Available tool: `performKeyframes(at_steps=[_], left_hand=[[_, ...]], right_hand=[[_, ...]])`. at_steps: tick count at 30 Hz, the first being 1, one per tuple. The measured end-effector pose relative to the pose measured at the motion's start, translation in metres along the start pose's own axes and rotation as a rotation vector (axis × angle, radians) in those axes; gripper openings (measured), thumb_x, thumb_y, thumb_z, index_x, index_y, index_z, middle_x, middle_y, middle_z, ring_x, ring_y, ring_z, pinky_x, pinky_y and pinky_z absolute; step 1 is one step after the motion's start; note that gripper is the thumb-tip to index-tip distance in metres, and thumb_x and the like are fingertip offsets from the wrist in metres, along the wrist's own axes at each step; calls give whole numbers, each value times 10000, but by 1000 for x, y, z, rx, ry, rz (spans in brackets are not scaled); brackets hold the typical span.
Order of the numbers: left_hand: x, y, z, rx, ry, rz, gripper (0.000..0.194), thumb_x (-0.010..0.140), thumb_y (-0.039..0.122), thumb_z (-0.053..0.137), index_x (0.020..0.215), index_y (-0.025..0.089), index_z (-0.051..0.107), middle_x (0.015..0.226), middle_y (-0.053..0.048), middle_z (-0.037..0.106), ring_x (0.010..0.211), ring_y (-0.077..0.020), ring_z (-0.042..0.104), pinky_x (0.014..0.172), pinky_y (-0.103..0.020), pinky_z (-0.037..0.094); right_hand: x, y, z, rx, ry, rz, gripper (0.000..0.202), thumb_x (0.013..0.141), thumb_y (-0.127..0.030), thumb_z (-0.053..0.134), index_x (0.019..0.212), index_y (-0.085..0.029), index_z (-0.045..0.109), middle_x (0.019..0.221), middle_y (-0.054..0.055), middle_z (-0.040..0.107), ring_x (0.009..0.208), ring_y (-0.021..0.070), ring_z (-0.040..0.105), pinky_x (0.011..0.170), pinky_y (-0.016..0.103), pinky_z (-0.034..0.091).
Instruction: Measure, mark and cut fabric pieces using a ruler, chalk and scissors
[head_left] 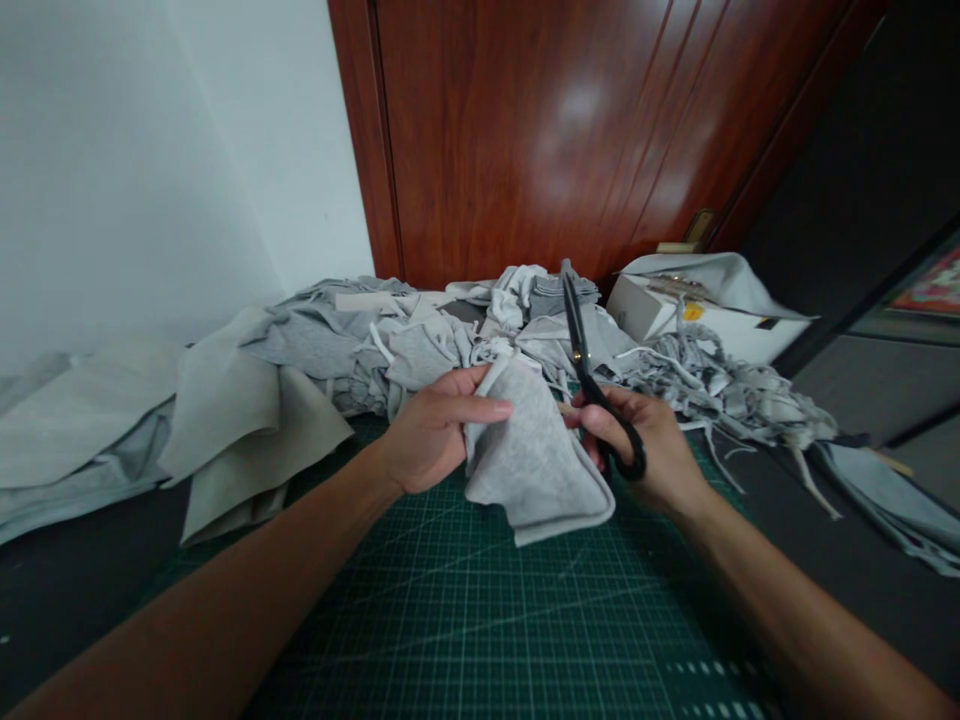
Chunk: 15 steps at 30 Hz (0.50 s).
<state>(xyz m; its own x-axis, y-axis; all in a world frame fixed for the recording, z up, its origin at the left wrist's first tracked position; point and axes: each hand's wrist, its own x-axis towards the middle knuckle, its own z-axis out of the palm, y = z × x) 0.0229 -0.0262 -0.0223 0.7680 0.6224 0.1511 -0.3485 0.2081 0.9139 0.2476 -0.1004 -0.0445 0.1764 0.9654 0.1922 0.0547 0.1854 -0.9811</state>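
Observation:
A light grey fabric piece with a rolled edge hangs between my hands over the green cutting mat. My left hand pinches its upper left side, the thumb lying across the front. In my right hand are black-handled scissors, blades pointing up and pressed together. A thin light-coloured stick-like item shows at the right fingertips, beside the fabric's right edge; its kind is unclear. The fingers behind the cloth are hidden.
Heaped grey cloth runs along the back, with pale stiff sheets at left. Tangled fabric strips lie at right, before a white box. A brown wooden door stands behind.

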Motion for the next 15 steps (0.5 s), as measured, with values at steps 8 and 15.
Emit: performKeyframes(at_steps=[8,15], left_hand=[[-1,-1,1,37,35,-67,273,729,219,802,984,129,762,889,-90,763,760,-203,700,740,-320,543],[-4,5,9,-62,-10,-67,323,685,226,813,990,124,782,893,-102,774,767,-229,715,749,-346,565]], right_hand=[[-11,-3,16,139,-225,108,450,622,-358,985,919,-173,703,606,-54,650,389,64,480,397,186,351],[-11,7,19,217,-187,90,444,620,-379,990,886,-174,699,564,-60,622,405,68,482,414,180,357]])
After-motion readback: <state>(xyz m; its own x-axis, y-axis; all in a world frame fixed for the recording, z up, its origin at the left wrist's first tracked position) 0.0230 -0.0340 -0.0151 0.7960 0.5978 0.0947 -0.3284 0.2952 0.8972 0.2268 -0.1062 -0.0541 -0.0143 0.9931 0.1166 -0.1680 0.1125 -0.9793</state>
